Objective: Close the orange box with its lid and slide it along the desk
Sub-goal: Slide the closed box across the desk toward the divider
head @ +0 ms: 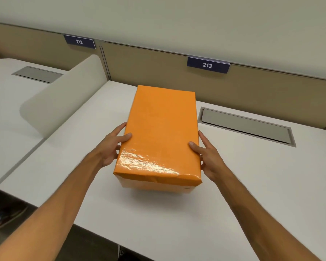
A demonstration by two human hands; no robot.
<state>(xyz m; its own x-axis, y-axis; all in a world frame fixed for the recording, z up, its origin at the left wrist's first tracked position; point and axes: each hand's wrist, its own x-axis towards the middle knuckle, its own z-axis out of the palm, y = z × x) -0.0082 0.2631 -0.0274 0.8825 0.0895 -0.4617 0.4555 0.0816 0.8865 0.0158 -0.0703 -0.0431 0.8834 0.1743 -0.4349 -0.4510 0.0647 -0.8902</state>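
Note:
An orange box (154,186) stands in the middle of the white desk (252,185), its long side pointing away from me. A glossy orange lid (160,132) covers its top, and the box's lighter front wall shows below the lid's near edge. My left hand (111,146) presses on the lid's left side with the thumb on top. On the opposite side my right hand (207,157) holds the lid's right edge, thumb resting on top.
A grey cable hatch (247,127) is set in the desk right of the box. A beige divider (64,95) separates the neighbouring desk at left. A tan back panel carries signs 212 (79,41) and 213 (207,65). The desk's front edge is near me.

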